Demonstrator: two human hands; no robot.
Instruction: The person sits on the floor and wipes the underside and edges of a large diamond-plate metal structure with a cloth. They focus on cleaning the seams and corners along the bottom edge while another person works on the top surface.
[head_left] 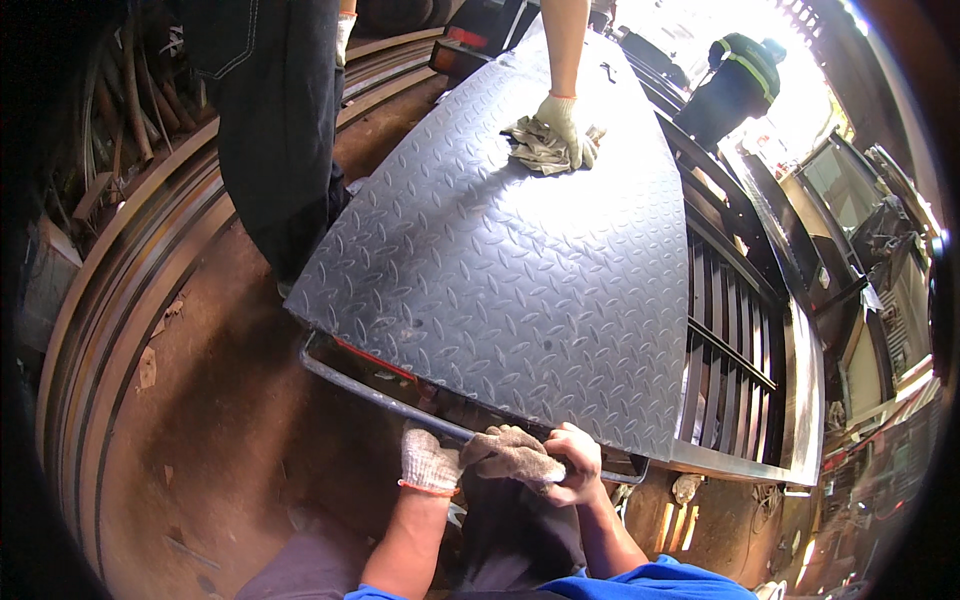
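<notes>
My left hand [430, 461] wears a white knitted glove with an orange-red cuff edge. It is closed on a soiled grey-white work glove [512, 455], held in front of a bent metal bar [385, 400]. My right hand [577, 463] is bare, its fingers closed on the other end of the same work glove. Just beyond both hands lies a grey diamond-pattern steel plate [470, 300]. Toward its far end, a co-worker's gloved hand [560, 125] presses a crumpled cloth [545, 150] against the plate.
A person in dark trousers [275, 130] stands left of the plate. Curved-looking long steel sections [140, 270] lie along the left floor. A black slatted metal frame [730, 340] adjoins the plate's right side. Another person in a reflective-striped jacket [745, 75] bends at the far right.
</notes>
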